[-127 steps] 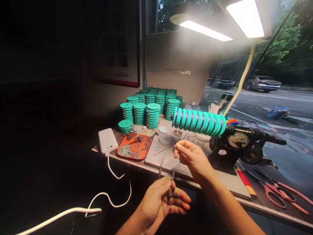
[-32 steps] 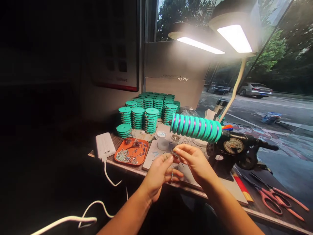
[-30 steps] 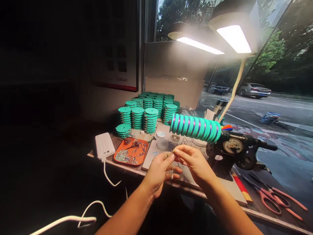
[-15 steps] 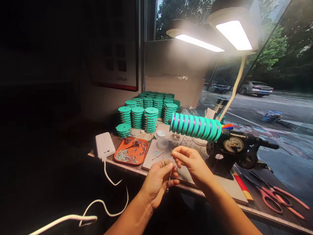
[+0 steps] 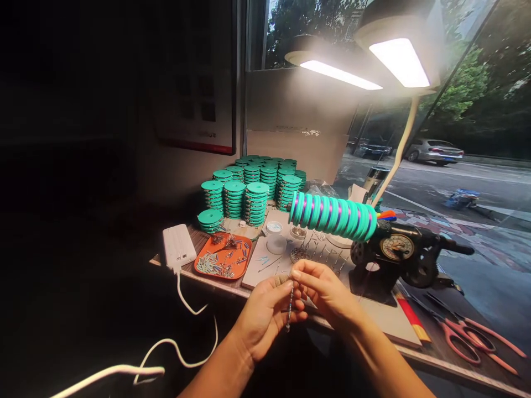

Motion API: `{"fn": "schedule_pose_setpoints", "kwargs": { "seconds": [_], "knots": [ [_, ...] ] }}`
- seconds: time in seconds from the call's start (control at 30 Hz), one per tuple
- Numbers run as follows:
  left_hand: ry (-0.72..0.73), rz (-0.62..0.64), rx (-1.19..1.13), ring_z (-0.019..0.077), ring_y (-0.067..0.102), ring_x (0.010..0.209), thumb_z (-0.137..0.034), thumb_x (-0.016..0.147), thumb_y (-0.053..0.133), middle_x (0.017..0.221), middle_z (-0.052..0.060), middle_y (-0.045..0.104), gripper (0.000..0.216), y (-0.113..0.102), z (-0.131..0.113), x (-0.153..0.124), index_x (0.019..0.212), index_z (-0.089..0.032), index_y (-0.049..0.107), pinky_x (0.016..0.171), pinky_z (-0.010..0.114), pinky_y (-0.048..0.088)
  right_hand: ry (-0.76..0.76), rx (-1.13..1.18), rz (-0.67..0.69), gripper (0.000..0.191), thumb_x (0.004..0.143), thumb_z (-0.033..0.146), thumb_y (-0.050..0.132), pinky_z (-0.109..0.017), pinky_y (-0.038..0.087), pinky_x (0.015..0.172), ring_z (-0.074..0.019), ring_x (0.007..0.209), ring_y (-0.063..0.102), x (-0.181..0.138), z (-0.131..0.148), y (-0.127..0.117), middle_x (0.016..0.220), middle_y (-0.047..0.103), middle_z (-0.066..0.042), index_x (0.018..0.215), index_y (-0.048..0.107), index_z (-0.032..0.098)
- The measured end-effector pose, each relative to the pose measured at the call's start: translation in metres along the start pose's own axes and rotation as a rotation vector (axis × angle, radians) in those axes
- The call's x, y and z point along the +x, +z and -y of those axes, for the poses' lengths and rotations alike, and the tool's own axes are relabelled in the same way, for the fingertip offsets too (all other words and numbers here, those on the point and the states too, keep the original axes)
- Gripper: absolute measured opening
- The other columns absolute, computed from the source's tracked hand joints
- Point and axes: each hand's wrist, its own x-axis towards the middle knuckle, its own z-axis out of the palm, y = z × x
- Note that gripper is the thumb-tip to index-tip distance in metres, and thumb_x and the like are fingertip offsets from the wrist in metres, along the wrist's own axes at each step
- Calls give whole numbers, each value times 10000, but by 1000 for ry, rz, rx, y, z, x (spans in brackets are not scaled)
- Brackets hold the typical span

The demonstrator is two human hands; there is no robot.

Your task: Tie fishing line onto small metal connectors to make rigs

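My left hand [image 5: 263, 310] is closed in a pinch on a thin, dark-and-silver beaded stick [image 5: 290, 310]. The stick hangs down nearly upright across the fingers, with a small knob at its lower end. My right hand [image 5: 326, 287] is pinched just above, its thumb and fingertips against the left fingertips at the stick's top. What sits between the right fingertips is too small to make out. Behind the hands, a pale board [image 5: 259, 271] carries rows of similar slim pieces and a small dish of tiny metal parts [image 5: 298, 254].
An orange tray [image 5: 244, 270] of small parts lies left, beside a white power bank [image 5: 178, 246]. Stacked teal spools [image 5: 234, 200] stand behind. A black winding machine [image 5: 373, 273] bears a row of teal spools [image 5: 332, 214]. Scissors [image 5: 460, 334] lie right; lamps [image 5: 400, 63] hang above.
My right hand has come slightly down, closer against the left fingertips. The beaded stick reaches a little lower beneath my left hand.
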Motion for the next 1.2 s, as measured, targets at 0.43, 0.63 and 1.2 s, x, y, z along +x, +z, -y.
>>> {"fn": "schedule_pose_setpoints", "kwargs": {
  "seconds": [0.43, 0.63, 1.2],
  "knots": [
    [70, -74, 89, 92, 525, 549, -251, 666, 673, 651, 15, 578, 156, 3, -1, 6, 680, -112, 603, 572, 234, 463, -117, -268, -167, 299, 649, 465, 637, -255, 370, 442, -120, 442, 472, 1, 4, -3, 526, 522, 25, 645, 566, 175],
    [266, -190, 279, 100, 514, 512, -245, 661, 671, 672, -17, 563, 243, -6, 3, 23, 856, -148, 561, 574, 256, 438, -321, -629, -635, 169, 656, 354, 644, -303, 309, 565, -172, 505, 440, 16, 15, -12, 466, 468, 21, 754, 657, 218],
    [444, -57, 558, 170, 486, 755, -232, 716, 616, 755, 25, 586, 97, 18, 1, 23, 757, -161, 669, 700, 233, 335, -303, -316, -410, 180, 642, 352, 655, -237, 242, 438, -84, 433, 343, -2, 31, -9, 516, 484, 40, 616, 602, 182]
  ]
}}
